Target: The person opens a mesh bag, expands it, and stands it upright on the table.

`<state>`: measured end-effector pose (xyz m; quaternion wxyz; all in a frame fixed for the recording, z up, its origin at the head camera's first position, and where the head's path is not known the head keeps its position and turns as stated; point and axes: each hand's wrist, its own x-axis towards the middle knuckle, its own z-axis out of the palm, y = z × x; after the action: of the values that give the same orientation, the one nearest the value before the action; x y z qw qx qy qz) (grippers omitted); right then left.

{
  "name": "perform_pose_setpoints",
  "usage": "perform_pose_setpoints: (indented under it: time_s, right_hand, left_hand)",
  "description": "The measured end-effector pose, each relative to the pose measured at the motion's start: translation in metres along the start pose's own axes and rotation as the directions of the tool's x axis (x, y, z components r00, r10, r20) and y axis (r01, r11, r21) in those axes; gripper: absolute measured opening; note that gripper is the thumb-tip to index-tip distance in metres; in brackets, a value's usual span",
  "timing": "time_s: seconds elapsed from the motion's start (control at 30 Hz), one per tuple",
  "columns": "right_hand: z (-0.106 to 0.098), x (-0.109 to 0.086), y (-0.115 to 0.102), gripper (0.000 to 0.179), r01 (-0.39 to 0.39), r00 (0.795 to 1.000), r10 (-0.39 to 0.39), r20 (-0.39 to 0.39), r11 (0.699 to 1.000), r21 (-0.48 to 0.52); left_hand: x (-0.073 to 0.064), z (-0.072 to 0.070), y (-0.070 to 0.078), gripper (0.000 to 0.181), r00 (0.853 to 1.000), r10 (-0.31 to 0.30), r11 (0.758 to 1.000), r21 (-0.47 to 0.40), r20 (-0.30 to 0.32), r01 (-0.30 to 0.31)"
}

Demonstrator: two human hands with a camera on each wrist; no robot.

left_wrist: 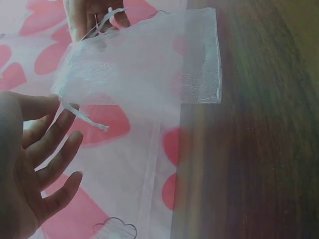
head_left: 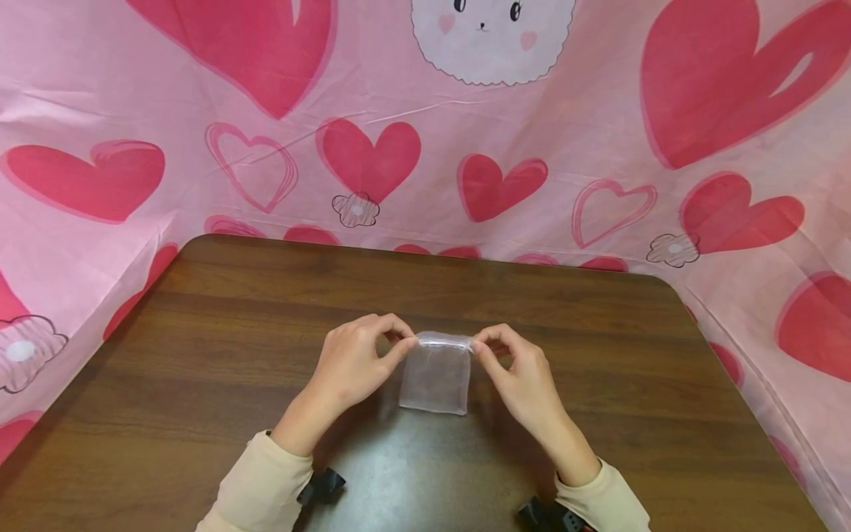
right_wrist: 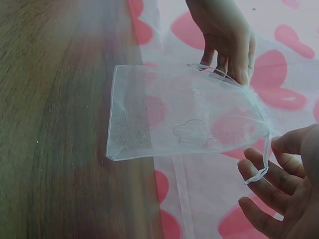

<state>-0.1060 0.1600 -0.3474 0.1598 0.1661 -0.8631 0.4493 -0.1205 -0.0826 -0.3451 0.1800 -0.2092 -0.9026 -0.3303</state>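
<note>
Enclosed from nine through twelve to three o'clock by pink cloth [head_left: 442, 129] with red hearts [head_left: 501, 191], furnished with a brown wood-grain table [head_left: 266, 318], shining with pale reflected light [head_left: 392, 473] at six o'clock.

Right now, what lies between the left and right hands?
A sheer drawstring bag, pinched by the left hand and the right hand; the head view shows it.

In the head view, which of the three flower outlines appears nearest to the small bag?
The middle flower outline, at the lower tip of a red heart, above the left hand; the left outline and right outline appear farther from the bag.
</note>
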Motion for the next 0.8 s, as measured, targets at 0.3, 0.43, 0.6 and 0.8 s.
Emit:
perform_pose_setpoints:
  time_s: [0.3, 0.43, 0.6, 0.8]
  right_hand:
    - [-0.006, 0.001, 0.002, 0.009, 0.020, 0.998, -0.018, 0.053, 0.999, -0.037]
    - [-0.009, 0.001, 0.004, 0.008, 0.037, 0.995, -0.028, 0.096, 0.996, -0.085]
    - [-0.012, 0.001, 0.006, 0.008, 0.051, 0.988, -0.032, 0.150, 0.991, -0.124]
    - [-0.013, 0.001, 0.008, 0.009, 0.069, 0.983, -0.041, 0.179, 0.985, -0.156]
  left_hand:
    - [0.001, -0.003, -0.002, 0.008, 0.999, 0.007, 1.000, 0.018, 0.046, -0.008]
    - [0.001, -0.005, -0.003, 0.007, 0.995, 0.030, 0.999, 0.023, 0.092, -0.033]
    - [0.001, -0.007, -0.007, 0.007, 0.986, 0.058, 0.998, 0.012, 0.157, -0.060]
    - [0.001, -0.008, -0.008, 0.006, 0.977, 0.051, 0.999, 0.002, 0.208, -0.052]
